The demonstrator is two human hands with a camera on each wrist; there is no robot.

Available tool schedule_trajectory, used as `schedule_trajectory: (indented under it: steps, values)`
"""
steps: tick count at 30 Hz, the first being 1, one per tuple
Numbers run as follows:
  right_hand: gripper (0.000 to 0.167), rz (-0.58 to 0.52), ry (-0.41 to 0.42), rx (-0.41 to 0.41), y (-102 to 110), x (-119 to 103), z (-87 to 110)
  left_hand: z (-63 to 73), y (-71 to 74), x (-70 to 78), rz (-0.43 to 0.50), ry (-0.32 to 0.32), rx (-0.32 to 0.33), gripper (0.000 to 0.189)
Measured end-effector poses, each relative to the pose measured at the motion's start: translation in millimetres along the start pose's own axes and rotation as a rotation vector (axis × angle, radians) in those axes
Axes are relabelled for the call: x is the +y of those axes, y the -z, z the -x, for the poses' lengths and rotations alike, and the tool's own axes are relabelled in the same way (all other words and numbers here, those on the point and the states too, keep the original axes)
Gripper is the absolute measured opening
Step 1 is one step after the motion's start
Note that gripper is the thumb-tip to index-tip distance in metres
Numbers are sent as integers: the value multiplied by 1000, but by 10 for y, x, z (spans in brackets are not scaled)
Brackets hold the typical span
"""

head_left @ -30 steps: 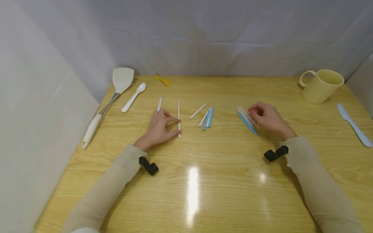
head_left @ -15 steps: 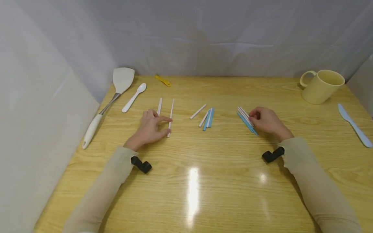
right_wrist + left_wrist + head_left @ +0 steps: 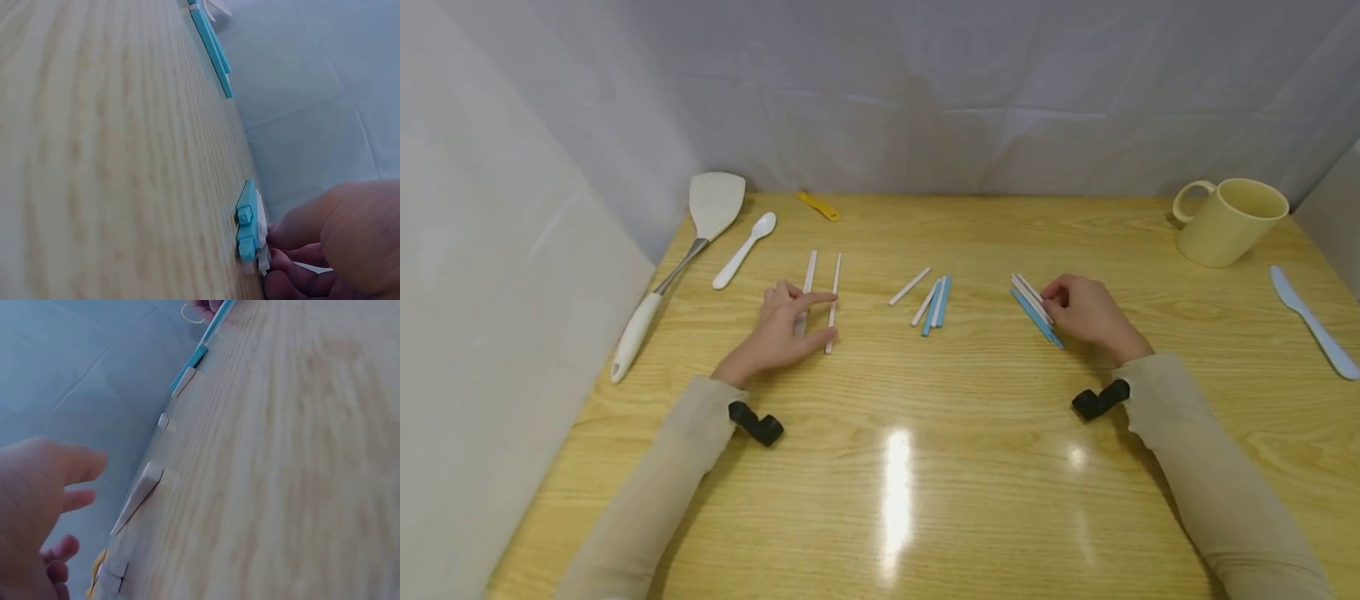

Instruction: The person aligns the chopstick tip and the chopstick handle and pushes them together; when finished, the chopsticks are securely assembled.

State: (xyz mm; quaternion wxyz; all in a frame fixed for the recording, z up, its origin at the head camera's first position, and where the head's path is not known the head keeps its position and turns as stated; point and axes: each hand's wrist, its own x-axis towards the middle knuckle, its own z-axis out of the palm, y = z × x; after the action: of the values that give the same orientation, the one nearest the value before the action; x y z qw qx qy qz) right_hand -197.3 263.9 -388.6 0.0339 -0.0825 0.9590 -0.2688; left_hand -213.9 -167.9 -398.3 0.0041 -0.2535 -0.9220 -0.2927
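Two thin white sticks lie at the left of the table in the head view. My left hand reaches over the first white stick. Its extended forefinger and thumb touch the second, slightly tapered white stick. On the right, my right hand has its fingers curled at the white sticks of a small slanted bundle. Blue sticks lie along the bundle's near side, flat on the table. The right wrist view shows the thumb against the white sticks; the far fingers are partly hidden.
Between the hands lie a loose white stick and several blue and white sticks. A spatula, a white spoon and a small yellow handle-like piece are at left. A yellow mug and pale blue knife are at right.
My left hand has slid the second white stick leftward, closer to the first. My right hand has shifted slightly down and left, with its fingers now against the bundle's white sticks.
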Motion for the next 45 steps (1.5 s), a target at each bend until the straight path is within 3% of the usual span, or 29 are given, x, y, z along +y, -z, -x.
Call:
schedule_trajectory:
  steps: [6,10,19,24,28,35,39,43,45]
  values:
    - [24,30,-2,4,21,-13,8,-97,-66,123,86,4,122,35]
    - [25,60,-9,-5,28,-15,24,-212,-157,295,61,28,148,28]
    - [28,89,-72,-19,22,-58,25,-516,-306,642,-149,98,12,31]
    - [27,62,-74,-20,14,-69,-1,-641,-412,695,-183,157,-41,32]
    - [27,41,-74,-19,10,-57,-30,-694,-485,707,-196,177,-38,24]
    - [23,-29,-66,15,-10,2,-45,-660,-572,712,-130,218,23,11]
    - [25,-46,-75,7,-49,10,-40,-596,-623,725,-91,198,74,11]
    - [31,-22,-107,2,-82,-33,-27,-541,-648,772,54,146,136,12]
    - [33,5,-128,11,-82,-62,-18,-520,-671,798,152,126,134,12]
